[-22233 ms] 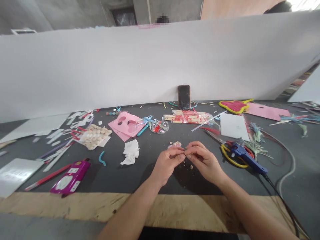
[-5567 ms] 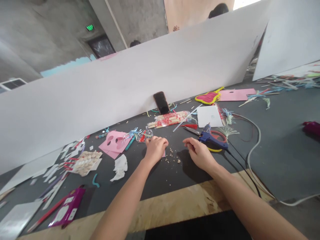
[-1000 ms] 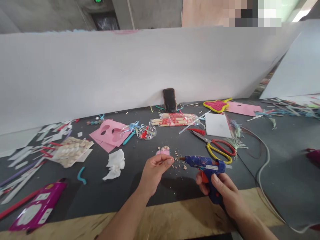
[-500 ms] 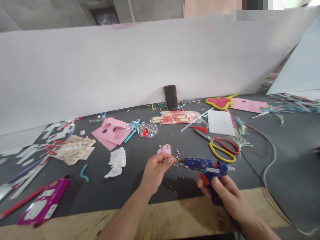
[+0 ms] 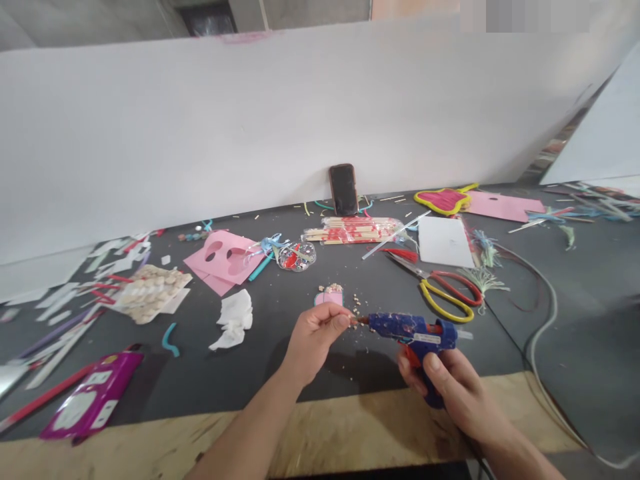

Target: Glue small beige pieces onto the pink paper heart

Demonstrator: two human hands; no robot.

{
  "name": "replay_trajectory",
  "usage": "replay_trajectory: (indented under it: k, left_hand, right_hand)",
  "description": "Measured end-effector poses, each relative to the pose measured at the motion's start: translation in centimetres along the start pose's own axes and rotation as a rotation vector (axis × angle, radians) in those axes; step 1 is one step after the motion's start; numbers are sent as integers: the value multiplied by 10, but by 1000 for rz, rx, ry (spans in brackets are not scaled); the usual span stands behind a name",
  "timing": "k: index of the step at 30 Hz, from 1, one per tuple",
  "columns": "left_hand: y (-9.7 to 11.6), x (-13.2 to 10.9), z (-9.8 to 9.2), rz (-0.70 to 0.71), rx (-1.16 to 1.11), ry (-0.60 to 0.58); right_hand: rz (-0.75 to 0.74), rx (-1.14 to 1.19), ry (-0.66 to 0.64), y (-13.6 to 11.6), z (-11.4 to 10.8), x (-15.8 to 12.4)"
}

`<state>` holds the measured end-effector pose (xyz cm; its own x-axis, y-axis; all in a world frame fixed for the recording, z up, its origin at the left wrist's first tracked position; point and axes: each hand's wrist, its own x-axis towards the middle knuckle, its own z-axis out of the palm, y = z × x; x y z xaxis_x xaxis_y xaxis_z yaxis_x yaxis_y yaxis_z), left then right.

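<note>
My right hand point(image 5: 453, 387) grips a blue glue gun point(image 5: 413, 330) by its handle, a finger on the red trigger. The gun's nozzle points left and touches something tiny pinched in the fingertips of my left hand point(image 5: 315, 337). I cannot make out what that tiny piece is. Both hands hover above a dark mat point(image 5: 240, 363). Just beyond them lies a small pink piece point(image 5: 329, 297) topped with beige bits, with loose beige crumbs point(image 5: 357, 308) scattered beside it.
Red-and-yellow scissors point(image 5: 445, 290) and a white card point(image 5: 444, 241) lie to the right. A crumpled tissue point(image 5: 233, 319), pink cut paper point(image 5: 225, 257) and a magenta packet point(image 5: 90, 403) lie left. A phone point(image 5: 343, 189) leans on the white board. A cable point(image 5: 543, 327) curves at right.
Earlier both hands worked on the mat without the gun. Over the last second my right hand brought the glue gun's nozzle left until it met my left fingertips.
</note>
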<state>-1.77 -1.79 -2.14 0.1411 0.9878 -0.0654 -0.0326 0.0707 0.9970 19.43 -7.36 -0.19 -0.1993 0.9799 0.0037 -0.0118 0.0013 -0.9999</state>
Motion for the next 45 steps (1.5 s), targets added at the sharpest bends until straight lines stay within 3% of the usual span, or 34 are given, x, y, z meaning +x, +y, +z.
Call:
replay_trajectory:
  k: [45]
  left_hand:
    - [7, 0, 3, 17, -2, -23]
  right_hand:
    - [-10, -62, -33, 12, -5, -2]
